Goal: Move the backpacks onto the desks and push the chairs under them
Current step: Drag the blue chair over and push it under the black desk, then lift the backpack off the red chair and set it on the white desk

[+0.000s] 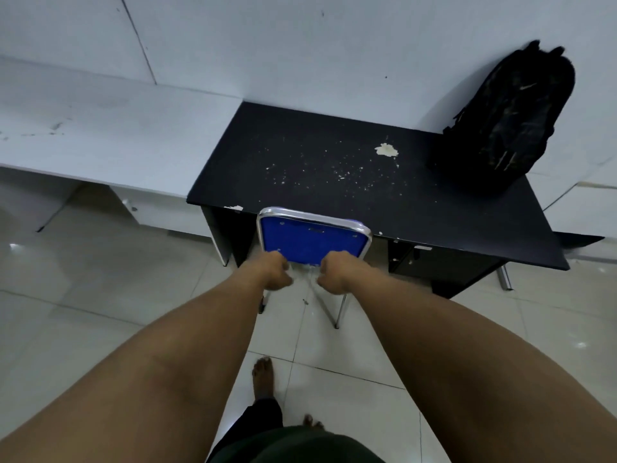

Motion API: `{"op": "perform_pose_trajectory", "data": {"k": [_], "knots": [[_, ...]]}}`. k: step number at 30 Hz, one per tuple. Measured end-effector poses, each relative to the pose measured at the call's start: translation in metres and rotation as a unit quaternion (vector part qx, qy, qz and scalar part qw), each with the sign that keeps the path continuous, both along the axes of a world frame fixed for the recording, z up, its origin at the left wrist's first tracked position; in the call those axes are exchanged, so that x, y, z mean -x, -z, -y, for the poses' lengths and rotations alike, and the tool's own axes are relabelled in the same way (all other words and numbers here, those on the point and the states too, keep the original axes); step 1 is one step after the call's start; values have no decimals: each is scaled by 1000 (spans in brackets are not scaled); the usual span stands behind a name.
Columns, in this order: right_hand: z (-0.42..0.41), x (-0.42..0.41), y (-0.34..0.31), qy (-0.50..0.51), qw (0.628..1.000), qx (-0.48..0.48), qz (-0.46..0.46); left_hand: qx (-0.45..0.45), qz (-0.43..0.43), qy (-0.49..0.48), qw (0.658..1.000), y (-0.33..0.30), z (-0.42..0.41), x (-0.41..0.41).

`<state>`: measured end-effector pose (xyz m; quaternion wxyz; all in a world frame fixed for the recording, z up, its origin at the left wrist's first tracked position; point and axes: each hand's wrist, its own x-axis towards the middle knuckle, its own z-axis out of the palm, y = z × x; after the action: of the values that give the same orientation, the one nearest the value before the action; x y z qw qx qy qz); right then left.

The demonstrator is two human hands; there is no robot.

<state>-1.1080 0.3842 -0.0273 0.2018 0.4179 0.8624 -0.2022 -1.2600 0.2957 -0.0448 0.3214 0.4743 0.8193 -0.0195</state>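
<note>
On the black desk [317, 162] a backpack [504, 115] is already seen at the far right corner, stood upright and leaned against the wall, so that part of the task is judged done for this desk. The chair [314, 240] is placed at the near edge of the desk, its blue backrest upright just in front of the desk's edge and its seat hidden beneath the top; two chrome legs are still seen out on the floor tiles nearer the person. The lower edge of the backrest is held at both ends: the grip of the left hand [275, 272] is closed around the left end and that of the right hand [335, 274] is closed around the right end, with both arms stretched forward. The chair is judged to be nearly home, with only a last short push perhaps left. To the left a white desk [100, 135] is seen, with no backpack and no chair in view at it; whether other desks and backpacks remain to be dealt with cannot be told from this view.
</note>
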Motion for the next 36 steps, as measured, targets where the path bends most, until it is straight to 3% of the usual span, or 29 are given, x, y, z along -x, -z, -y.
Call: {"op": "perform_pose_trajectory", "data": {"k": [4, 9, 14, 18, 24, 29, 36], "knots": [[41, -26, 34, -16, 999, 40, 6, 27, 64, -71, 995, 30, 66, -22], [113, -75, 91, -58, 989, 128, 50, 113, 84, -47, 989, 75, 166, -58], [185, -114, 138, -83, 953, 229, 182, 234, 126, -55, 963, 110, 259, -90], [200, -88, 139, -101, 941, 250, 205, 196, 166, -105, 961, 109, 298, -67], [208, 23, 116, -38, 983, 164, 69, 114, 163, -224, 954, 98, 330, 17], [251, 107, 109, -13, 980, 198, 25, 79, 155, -289, 942, 89, 372, 76], [305, 184, 98, -88, 975, 202, 37, 52, 155, -384, 909, 84, 439, 126]]}}
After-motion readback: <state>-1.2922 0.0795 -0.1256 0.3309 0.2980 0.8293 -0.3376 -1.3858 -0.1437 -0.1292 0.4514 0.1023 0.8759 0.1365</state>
